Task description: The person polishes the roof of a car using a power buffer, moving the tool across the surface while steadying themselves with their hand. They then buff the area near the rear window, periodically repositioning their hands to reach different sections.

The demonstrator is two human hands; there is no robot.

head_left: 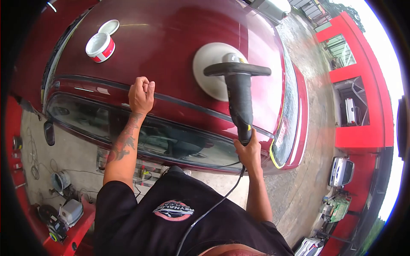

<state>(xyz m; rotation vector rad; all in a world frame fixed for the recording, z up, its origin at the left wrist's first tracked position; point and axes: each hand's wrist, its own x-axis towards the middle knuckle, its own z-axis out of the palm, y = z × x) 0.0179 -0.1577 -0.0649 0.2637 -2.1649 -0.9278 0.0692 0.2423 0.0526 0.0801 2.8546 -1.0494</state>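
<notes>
My right hand [249,149] is wrapped round the rear grip of a black car polisher [239,96]. A power cord [205,214] runs from its end down over my shirt. The polisher's white round pad [204,79] lies against the dark red car roof [158,47], and its rim looks smeared. A bar handle [213,69] crosses the tool's front with no hand on it. My left hand [142,94] is over the roof's near edge, fingers curled in, and I see nothing in them. An uncapped white and red tub [102,50] stands on the roof, its lid [109,27] beside it.
Yellow tape [273,157] edges the glass at the car's right end. A side mirror [49,133] sticks out at left. Equipment [64,215] and loose cables lie on the floor at lower left. Parked vehicles [341,171] and a red building [358,85] are at right.
</notes>
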